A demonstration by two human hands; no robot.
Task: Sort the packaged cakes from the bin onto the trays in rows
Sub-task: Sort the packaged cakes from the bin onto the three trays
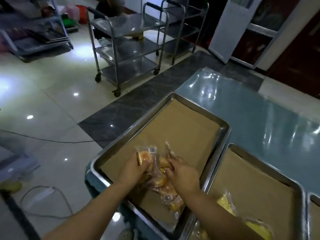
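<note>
Head view. Two steel trays sit side by side on a glossy blue-green table (259, 110), each lined with brown paper (174, 125). The left tray (224, 129) holds a loose pile (166, 189) of round orange-brown cakes in clear wrappers, lying along its near middle, on the paper. Both bare forearms reach in from the bottom of frame. The left hand (133, 168) is curled around a cake (145, 155) at the far end of the pile, holding it up on edge with the barcode label facing the camera. The right hand (184, 175) is just beside it. Its thumb and forefinger close on a second cake (163, 162), and the crimped end of a wrapper (168, 148) stands up beyond the fingertips. The two hands are near each other but apart, with the pile between and below them. The far half of the left tray shows bare paper. The right tray (266, 166) holds yellow packs (225, 203) at its near left corner, partly cut off by the right forearm. The corner of a third tray (314, 199) shows at the right edge. On the tiled floor beyond stand steel carts (128, 49) on castors. A thin cable (52, 140) runs across the tiles on the left. A white panel (228, 28) leans at the back right.
</note>
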